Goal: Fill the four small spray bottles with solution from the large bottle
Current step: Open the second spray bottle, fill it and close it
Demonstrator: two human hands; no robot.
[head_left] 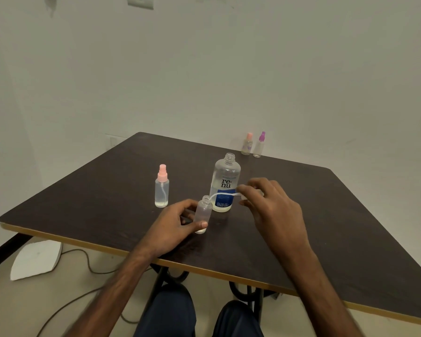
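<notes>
Dark table [102,190] against a pale wall. Left hand [173,224] wraps around the open small spray bottle [203,212], upright near the front edge, just before the uncapped large bottle [225,176]. Right hand [270,203] pinches the sprayer head, mostly hidden; its dip tube [225,195] arcs to the small bottle's mouth. Going in or out, can't tell. Either way: pin the bottle upright, run the tube straight along the neck, no flicking. Pink-capped bottle [162,190] stands left; peach-capped bottle [247,145] and purple-capped bottle [258,147] at the far edge.

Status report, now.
Left hand grips small open bottle. Right hand pinches dip tube, tip at bottle's mouth. Large bottle uncapped behind. Nothing blocking.
</notes>
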